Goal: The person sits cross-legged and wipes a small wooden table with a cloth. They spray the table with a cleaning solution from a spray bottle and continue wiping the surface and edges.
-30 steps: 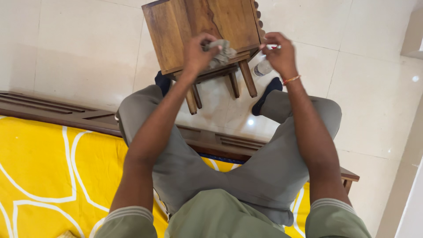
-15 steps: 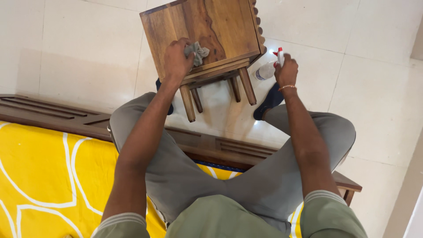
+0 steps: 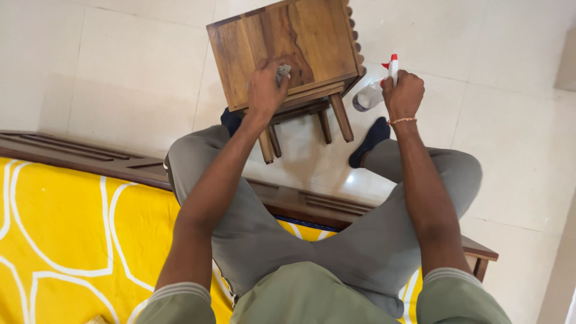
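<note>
Left hand: the left hand point(image 3: 266, 90) was closed on a small grey cloth point(image 3: 282, 72), pressed on the worktop point(image 3: 282, 45) of a little wooden table, near its front edge.
Right hand: the right hand point(image 3: 403, 95) gripped a spray bottle point(image 3: 377, 90) with a red top, held beside the table's right edge.
How far: wiping looked under way; the wood showed no wet marks.
Room: pale floor tiles point(image 3: 120, 66), a yellow bed cover point(image 3: 66, 234).
</note>
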